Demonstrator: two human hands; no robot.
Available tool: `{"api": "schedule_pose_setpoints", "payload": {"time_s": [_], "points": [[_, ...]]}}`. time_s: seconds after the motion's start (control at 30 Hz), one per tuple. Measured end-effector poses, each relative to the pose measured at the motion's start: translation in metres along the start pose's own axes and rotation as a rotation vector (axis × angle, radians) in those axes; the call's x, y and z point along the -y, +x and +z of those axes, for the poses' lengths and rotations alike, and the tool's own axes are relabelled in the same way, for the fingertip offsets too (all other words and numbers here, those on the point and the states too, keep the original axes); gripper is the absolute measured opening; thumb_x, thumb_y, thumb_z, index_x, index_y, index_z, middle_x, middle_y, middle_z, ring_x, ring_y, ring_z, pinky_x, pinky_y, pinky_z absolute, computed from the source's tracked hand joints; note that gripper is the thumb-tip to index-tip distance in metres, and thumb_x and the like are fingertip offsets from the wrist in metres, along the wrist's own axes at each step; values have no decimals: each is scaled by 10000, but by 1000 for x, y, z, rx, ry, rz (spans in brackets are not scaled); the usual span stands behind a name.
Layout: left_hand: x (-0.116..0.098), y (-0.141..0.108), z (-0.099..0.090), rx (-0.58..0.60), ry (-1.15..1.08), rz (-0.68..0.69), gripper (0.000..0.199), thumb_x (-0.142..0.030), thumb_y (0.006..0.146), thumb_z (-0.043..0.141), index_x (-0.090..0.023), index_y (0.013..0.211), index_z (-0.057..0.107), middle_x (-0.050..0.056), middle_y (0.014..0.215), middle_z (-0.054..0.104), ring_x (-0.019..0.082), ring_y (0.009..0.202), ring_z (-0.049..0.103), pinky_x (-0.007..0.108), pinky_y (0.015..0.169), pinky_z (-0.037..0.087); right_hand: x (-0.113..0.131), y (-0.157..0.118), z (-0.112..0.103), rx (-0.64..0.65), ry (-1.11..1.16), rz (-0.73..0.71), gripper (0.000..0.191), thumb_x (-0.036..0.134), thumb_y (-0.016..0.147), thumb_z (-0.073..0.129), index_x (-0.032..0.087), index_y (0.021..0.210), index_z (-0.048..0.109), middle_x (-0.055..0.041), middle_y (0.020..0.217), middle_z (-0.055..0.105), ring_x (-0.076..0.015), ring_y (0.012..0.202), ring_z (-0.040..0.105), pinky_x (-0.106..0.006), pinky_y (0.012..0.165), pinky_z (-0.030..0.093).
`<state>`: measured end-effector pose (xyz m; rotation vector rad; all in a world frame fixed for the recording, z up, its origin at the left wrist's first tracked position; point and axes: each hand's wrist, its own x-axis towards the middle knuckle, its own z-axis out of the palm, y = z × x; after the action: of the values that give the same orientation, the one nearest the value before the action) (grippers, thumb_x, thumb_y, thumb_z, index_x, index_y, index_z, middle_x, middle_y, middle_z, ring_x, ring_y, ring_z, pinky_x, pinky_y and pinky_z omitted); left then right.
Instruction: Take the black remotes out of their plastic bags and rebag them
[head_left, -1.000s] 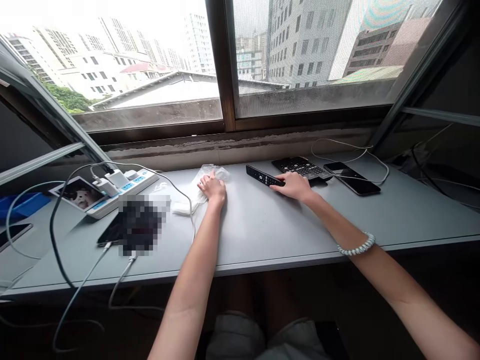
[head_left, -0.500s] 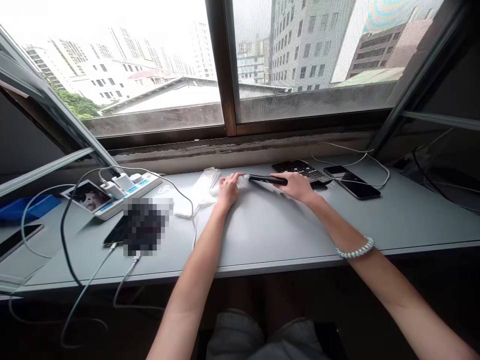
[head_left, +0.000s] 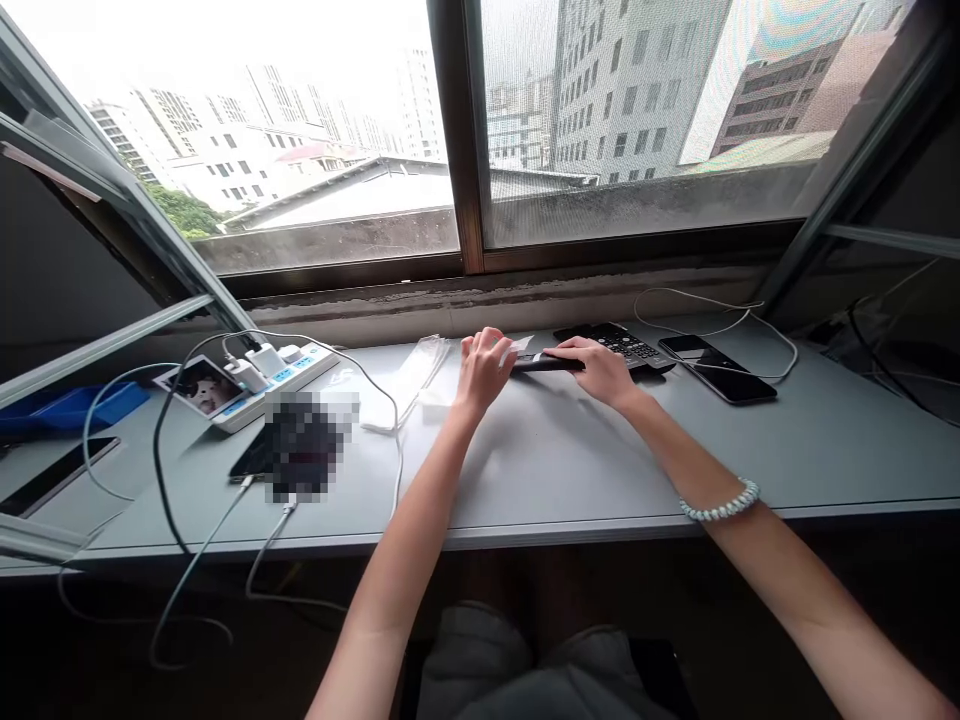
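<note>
My right hand [head_left: 606, 374] is wrapped round the right end of a slim black handheld device [head_left: 550, 363], held nearly edge-on just above the desk; its exact kind does not show. At the device's left end is my left hand [head_left: 484, 370], fingers bent and closed in a pinch. A thin whitish, partly see-through piece [head_left: 519, 344] sticks out from those fingertips over the device; film or tissue, I cannot tell which. Left of my left hand lies a crumpled clear plastic bag [head_left: 411, 378]. Black remote controls with buttons [head_left: 628, 345] lie just beyond my right hand.
A black phone [head_left: 716, 368] lies on the right, a white cable [head_left: 780, 372] across it. On the left are a power strip [head_left: 281, 385] with plugs, a photo card [head_left: 201, 388], a partly blurred dark device [head_left: 251, 455] and looping cables. The desk edge [head_left: 562, 530] runs in front.
My left hand has risen off the desk beside the plastic bag and moved right to the device's end, where a whitish piece now shows. My right hand keeps its hold. The view has shifted slightly.
</note>
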<state>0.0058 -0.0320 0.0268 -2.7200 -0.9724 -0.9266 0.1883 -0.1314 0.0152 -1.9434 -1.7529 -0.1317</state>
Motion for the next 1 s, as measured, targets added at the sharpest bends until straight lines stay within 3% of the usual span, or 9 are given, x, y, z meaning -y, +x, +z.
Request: {"api": "schedule_pose_setpoints", "payload": {"time_s": [0.2, 0.37, 0.5, 0.6, 0.7, 0.8, 0.9, 1.0], "points": [[-3, -1, 9, -12, -11, -37, 279, -137, 909, 294, -211, 1038, 530, 45, 1035, 589, 158, 948, 530, 299, 935, 267, -3, 0, -8, -71, -49, 39, 409, 242, 830, 479, 367, 1211, 559, 26, 1128, 625, -208, 938, 589, -280, 665, 431], [-11, -2, 7, -60, -16, -98, 193, -196, 851, 420, -176, 1030, 492, 67, 1014, 583, 198, 959, 512, 327, 919, 284, -9, 0, -9, -281, -61, 42, 479, 116, 811, 426, 327, 1220, 560, 4, 1132, 613, -213, 1024, 547, -284, 675, 454], [-11, -3, 11, 112, -13, -57, 231, -191, 803, 486, -182, 1033, 501, 64, 1007, 588, 214, 963, 508, 343, 903, 306, -9, 1, -9, -405, -49, 85, 508, 80, 787, 404, 302, 1212, 572, -11, 1125, 609, -216, 1032, 530, -314, 740, 474], [1, -1, 12, 201, 35, -87, 277, -149, 801, 464, -195, 1067, 530, 77, 1044, 586, 241, 1039, 476, 367, 910, 311, -9, 1, -10, -424, -43, 95, 521, 75, 777, 399, 296, 1218, 568, -14, 1127, 608, -219, 1027, 527, -317, 735, 479], [22, 3, 3, 119, 75, -274, 254, -152, 829, 410, -204, 993, 596, 88, 1002, 591, 261, 1036, 476, 384, 881, 337, -9, 1, -10, -399, -45, 91, 495, 98, 793, 413, 305, 1215, 568, -14, 1121, 614, -228, 1019, 529, -321, 710, 477], [36, 6, -11, -83, 41, -389, 279, -135, 832, 392, -223, 975, 614, 69, 1012, 584, 244, 1009, 492, 372, 867, 349, -9, 0, -10, -364, -45, 98, 466, 134, 812, 440, 316, 1223, 561, -23, 1123, 617, -244, 1013, 536, -333, 705, 468], [33, 7, -23, -282, 15, -389, 300, -141, 850, 374, -236, 1012, 609, 59, 1069, 560, 231, 1033, 490, 367, 900, 332, -8, 0, -10, -337, -50, 106, 437, 196, 837, 459, 311, 1252, 533, -35, 1144, 611, -256, 1005, 550, -333, 705, 454], [18, 5, -33, -356, 25, -363, 310, -160, 871, 365, -263, 1033, 609, 50, 1122, 536, 238, 1108, 456, 389, 954, 286, -6, -1, -11, -326, -56, 103, 405, 232, 858, 446, 309, 1244, 537, -26, 1151, 610, -249, 1003, 559, -318, 693, 443]]}}
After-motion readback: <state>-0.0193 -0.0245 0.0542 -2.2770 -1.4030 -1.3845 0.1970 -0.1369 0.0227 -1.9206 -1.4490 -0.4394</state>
